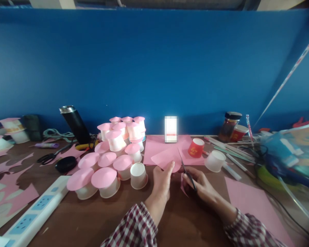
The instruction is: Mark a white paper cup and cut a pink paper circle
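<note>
My left grip [162,181] pinches a pink paper piece [166,159] at its near edge, thumb pressed on top. My right grip [199,183] is closed around the handles of the scissors [183,165]. The paper lies just ahead of my left thumb and to the left of the blades, so the left hand is the nearer one. The scissors' long axis runs away from me, leaning a little left, along the paper's right side; that meeting of blade and edge is what the cut turns on, I judge. A narrow pink strip [183,185] hangs beside my right fingers.

Beyond, a pink sheet [149,145] lies flat on the desk [185,223], with a red cup [195,149] upside down on it. To the left stand white cups with pink cone tops [106,176].

My left fingertips are hidden under the paper. I can't tell whether the blades are parted or whether the strip is joined to the piece. A bright pixelated patch [171,128] masks whatever stands at the back.
</note>
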